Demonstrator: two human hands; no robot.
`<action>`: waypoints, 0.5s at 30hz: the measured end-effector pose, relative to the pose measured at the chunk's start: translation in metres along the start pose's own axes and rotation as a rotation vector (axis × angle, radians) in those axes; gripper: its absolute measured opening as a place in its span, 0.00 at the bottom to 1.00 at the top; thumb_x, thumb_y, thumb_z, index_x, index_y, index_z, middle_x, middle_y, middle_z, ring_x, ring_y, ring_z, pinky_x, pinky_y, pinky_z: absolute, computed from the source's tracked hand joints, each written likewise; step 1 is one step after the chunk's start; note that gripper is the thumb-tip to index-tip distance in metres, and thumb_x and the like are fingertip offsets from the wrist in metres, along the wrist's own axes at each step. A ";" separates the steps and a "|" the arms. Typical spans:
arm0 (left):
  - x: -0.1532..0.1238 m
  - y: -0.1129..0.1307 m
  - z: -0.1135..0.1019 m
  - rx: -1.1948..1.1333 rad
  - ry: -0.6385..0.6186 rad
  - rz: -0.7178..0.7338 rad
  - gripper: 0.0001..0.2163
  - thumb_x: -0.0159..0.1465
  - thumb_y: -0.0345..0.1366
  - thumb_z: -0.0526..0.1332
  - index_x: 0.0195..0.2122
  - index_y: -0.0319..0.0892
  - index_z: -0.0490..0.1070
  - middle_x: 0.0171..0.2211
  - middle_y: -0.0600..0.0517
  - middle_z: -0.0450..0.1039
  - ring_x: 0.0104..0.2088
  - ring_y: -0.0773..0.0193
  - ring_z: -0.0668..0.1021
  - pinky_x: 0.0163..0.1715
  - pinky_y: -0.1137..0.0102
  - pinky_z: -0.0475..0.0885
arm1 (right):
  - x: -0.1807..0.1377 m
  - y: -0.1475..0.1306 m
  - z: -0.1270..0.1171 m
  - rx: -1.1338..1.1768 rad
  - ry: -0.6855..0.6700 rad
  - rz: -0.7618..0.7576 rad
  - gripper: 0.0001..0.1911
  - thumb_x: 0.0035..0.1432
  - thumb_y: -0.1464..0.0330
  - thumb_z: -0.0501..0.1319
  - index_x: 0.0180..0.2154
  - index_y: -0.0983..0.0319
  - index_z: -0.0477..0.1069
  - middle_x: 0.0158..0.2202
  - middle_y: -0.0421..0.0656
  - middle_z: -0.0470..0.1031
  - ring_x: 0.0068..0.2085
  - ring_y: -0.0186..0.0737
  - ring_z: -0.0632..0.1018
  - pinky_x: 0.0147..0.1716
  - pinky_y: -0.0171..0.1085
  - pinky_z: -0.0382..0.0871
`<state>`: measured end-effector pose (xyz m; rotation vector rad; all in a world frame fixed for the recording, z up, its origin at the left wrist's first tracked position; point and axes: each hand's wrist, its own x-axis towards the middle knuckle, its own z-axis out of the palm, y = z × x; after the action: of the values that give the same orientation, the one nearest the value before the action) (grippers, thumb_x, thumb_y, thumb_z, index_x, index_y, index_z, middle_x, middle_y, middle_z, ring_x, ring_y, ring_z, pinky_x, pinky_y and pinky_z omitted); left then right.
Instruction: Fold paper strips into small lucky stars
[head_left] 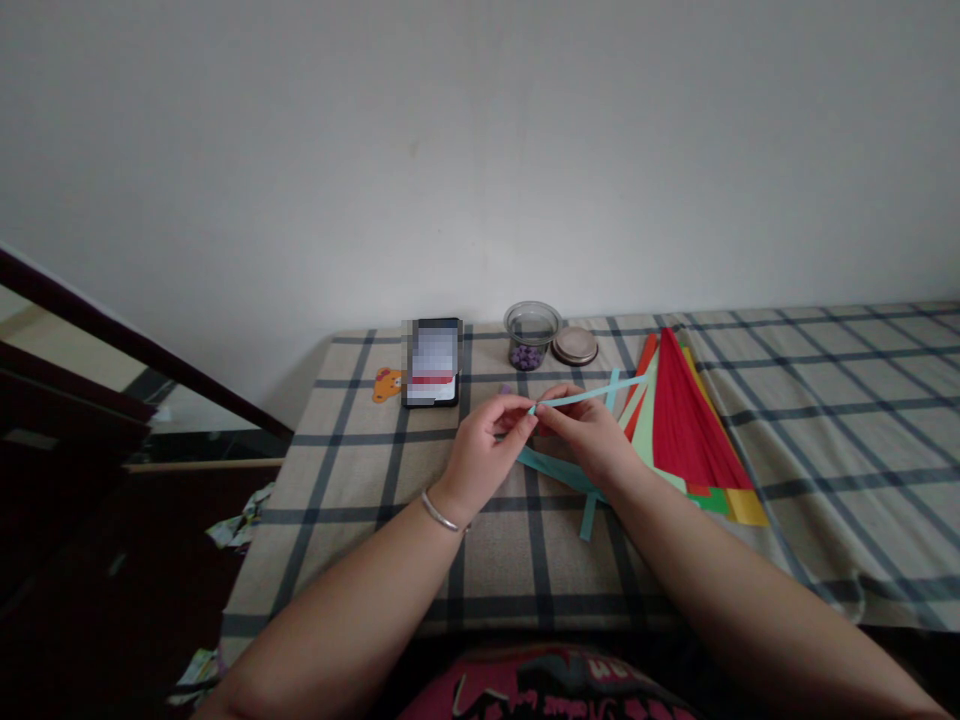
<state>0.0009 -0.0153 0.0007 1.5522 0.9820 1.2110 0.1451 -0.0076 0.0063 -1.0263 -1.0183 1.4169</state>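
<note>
A narrow light-blue paper strip (592,393) runs between my two hands, one end at the fingertips and the rest trailing to the right. My left hand (491,440), with a silver bangle (439,511) on its wrist, pinches the strip's end. Close against it, my right hand (581,430) also pinches the strip with thumb and finger. Below the hands, more light-blue strips (559,470) lie on the checked cloth (420,580), partly covered by the right wrist. To the right, a fan of red (686,430), green, orange and yellow paper strips is spread out.
A clear jar (531,338) with purple pieces inside stands at the back, its round lid (576,345) beside it. Left of it a phone (435,362) is propped on a bear-shaped holder (388,385). A dark railing (150,345) slants along the left, and a wall (480,150) rises behind.
</note>
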 end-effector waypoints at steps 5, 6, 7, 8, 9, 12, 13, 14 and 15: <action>0.000 -0.005 -0.001 0.073 0.034 0.000 0.09 0.62 0.39 0.59 0.39 0.41 0.73 0.36 0.48 0.76 0.35 0.63 0.78 0.37 0.70 0.74 | 0.000 0.001 0.000 -0.051 0.001 -0.013 0.14 0.42 0.60 0.69 0.26 0.61 0.69 0.21 0.36 0.71 0.24 0.32 0.71 0.27 0.33 0.64; 0.000 -0.005 -0.001 0.075 0.034 -0.002 0.09 0.61 0.39 0.59 0.39 0.41 0.73 0.36 0.49 0.76 0.34 0.63 0.78 0.37 0.70 0.74 | 0.001 0.001 -0.001 -0.062 0.001 -0.023 0.14 0.42 0.60 0.69 0.26 0.61 0.70 0.21 0.35 0.70 0.24 0.31 0.70 0.26 0.33 0.63; 0.000 -0.006 -0.001 0.070 0.030 -0.007 0.09 0.61 0.40 0.59 0.39 0.41 0.73 0.36 0.49 0.76 0.34 0.63 0.78 0.36 0.70 0.74 | 0.001 0.002 -0.001 -0.067 0.001 -0.029 0.14 0.43 0.59 0.68 0.27 0.61 0.70 0.21 0.35 0.70 0.23 0.31 0.69 0.25 0.33 0.63; 0.001 -0.006 -0.001 0.057 0.023 -0.016 0.09 0.61 0.40 0.59 0.39 0.41 0.73 0.35 0.49 0.76 0.34 0.64 0.78 0.36 0.70 0.74 | 0.001 0.002 -0.001 -0.067 -0.001 -0.031 0.14 0.44 0.59 0.68 0.27 0.61 0.70 0.21 0.35 0.70 0.23 0.31 0.69 0.25 0.33 0.63; 0.001 -0.006 -0.001 0.036 0.014 -0.028 0.09 0.61 0.40 0.59 0.39 0.41 0.72 0.35 0.49 0.76 0.33 0.64 0.78 0.35 0.71 0.74 | 0.001 0.002 -0.001 -0.062 -0.003 -0.030 0.14 0.44 0.58 0.68 0.27 0.61 0.70 0.21 0.35 0.70 0.23 0.31 0.69 0.25 0.33 0.63; 0.001 -0.005 -0.001 -0.041 -0.006 -0.069 0.09 0.61 0.40 0.60 0.39 0.41 0.72 0.34 0.50 0.76 0.32 0.65 0.78 0.34 0.72 0.74 | 0.000 0.002 -0.001 -0.055 -0.007 -0.022 0.15 0.44 0.58 0.68 0.27 0.61 0.69 0.21 0.36 0.70 0.24 0.32 0.70 0.26 0.34 0.64; 0.002 -0.005 -0.001 -0.060 -0.008 -0.079 0.09 0.61 0.40 0.60 0.39 0.40 0.72 0.34 0.50 0.76 0.32 0.66 0.78 0.34 0.72 0.74 | 0.000 0.002 -0.001 -0.059 -0.009 -0.018 0.15 0.44 0.57 0.68 0.27 0.61 0.69 0.21 0.36 0.70 0.24 0.32 0.70 0.26 0.34 0.64; 0.002 -0.004 0.000 -0.074 -0.007 -0.087 0.09 0.61 0.40 0.60 0.38 0.40 0.72 0.34 0.50 0.76 0.32 0.66 0.78 0.34 0.72 0.74 | 0.000 0.002 -0.001 -0.063 -0.009 -0.015 0.15 0.44 0.57 0.68 0.27 0.61 0.69 0.21 0.36 0.70 0.24 0.33 0.71 0.26 0.34 0.64; 0.002 -0.004 0.000 -0.082 -0.005 -0.093 0.10 0.61 0.40 0.60 0.38 0.40 0.72 0.34 0.50 0.76 0.32 0.66 0.78 0.34 0.72 0.74 | 0.000 0.002 -0.001 -0.067 -0.009 -0.011 0.15 0.44 0.57 0.67 0.27 0.61 0.69 0.21 0.36 0.70 0.24 0.33 0.71 0.26 0.34 0.63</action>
<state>0.0008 -0.0125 -0.0023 1.4296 0.9782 1.1673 0.1457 -0.0079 0.0042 -1.0616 -1.0826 1.3875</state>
